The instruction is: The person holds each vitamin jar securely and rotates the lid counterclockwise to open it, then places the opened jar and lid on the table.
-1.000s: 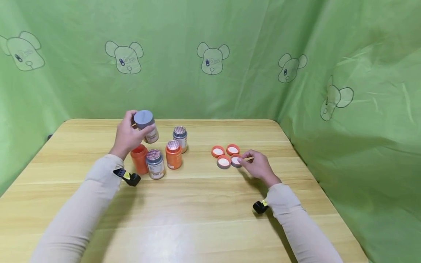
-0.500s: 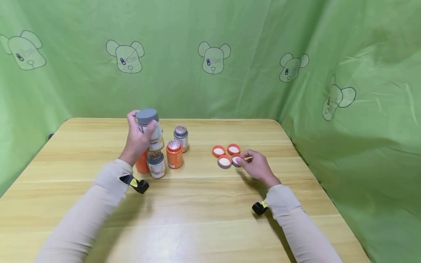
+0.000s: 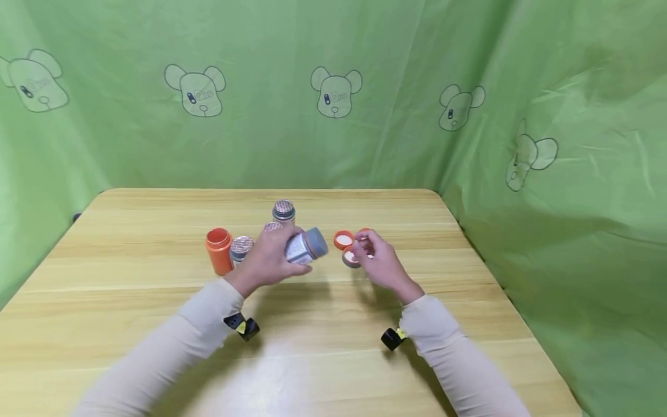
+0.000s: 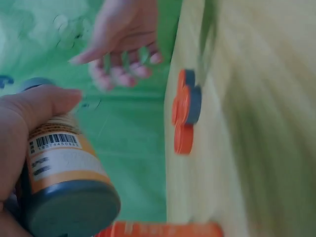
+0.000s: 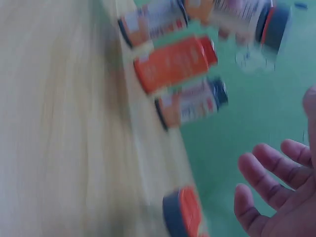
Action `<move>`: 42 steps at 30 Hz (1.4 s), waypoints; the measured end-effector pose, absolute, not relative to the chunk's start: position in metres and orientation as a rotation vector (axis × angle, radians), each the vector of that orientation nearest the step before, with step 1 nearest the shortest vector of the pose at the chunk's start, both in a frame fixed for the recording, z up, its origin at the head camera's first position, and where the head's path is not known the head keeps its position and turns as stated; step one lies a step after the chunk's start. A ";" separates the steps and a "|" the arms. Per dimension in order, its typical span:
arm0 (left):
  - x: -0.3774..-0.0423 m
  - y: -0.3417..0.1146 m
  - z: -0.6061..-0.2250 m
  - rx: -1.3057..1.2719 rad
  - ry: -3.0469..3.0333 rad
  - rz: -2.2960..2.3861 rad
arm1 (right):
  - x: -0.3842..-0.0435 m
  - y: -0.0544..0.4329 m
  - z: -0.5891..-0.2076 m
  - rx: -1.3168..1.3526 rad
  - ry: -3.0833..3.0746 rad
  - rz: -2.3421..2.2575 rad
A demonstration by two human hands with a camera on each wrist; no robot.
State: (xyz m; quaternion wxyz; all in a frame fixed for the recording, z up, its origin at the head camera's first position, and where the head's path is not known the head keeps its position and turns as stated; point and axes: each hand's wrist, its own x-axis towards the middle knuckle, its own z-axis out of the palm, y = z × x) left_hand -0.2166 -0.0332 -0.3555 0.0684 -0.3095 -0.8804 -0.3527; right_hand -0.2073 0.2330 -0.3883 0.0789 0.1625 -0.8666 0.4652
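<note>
My left hand (image 3: 271,255) grips a grey-capped jar (image 3: 299,250) with a white and orange label. The jar is off the table, tilted, its cap towards the right; its dark base (image 4: 74,210) shows in the left wrist view. My right hand (image 3: 380,260) hovers just above the loose lids with nothing in it, fingers relaxed and slightly bent, as the right wrist view also shows. Under it lie several upturned lids: an orange lid (image 3: 343,240), a grey lid (image 3: 350,258) with an orange rim, and others partly hidden by the fingers.
Left of the lids stand an uncapped orange jar (image 3: 219,253), a foil-sealed grey-necked jar (image 3: 242,246), an orange sealed jar (image 5: 175,64) mostly behind my left hand in the head view, and another grey-necked jar (image 3: 283,211) farther back. A green curtain (image 3: 271,139) surrounds the wooden table (image 3: 323,347).
My left hand has carried the capped jar from above the other jars rightwards and nearer, tipping it over. My right hand has left the grey lid, rising and moving slightly left.
</note>
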 end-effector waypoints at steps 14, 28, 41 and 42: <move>-0.204 -0.003 -0.371 -1.123 -2.607 -0.901 | -0.196 0.196 -0.370 0.812 -2.744 1.136; -0.207 -0.006 -0.372 -1.110 -2.602 -0.867 | -0.198 0.195 -0.374 0.803 -2.732 1.205; -0.207 -0.005 -0.367 -1.080 -2.676 -0.847 | -0.202 0.197 -0.379 0.826 -2.680 1.194; -0.207 -0.005 -0.367 -1.077 -2.681 -0.847 | -0.202 0.197 -0.379 0.829 -2.678 1.195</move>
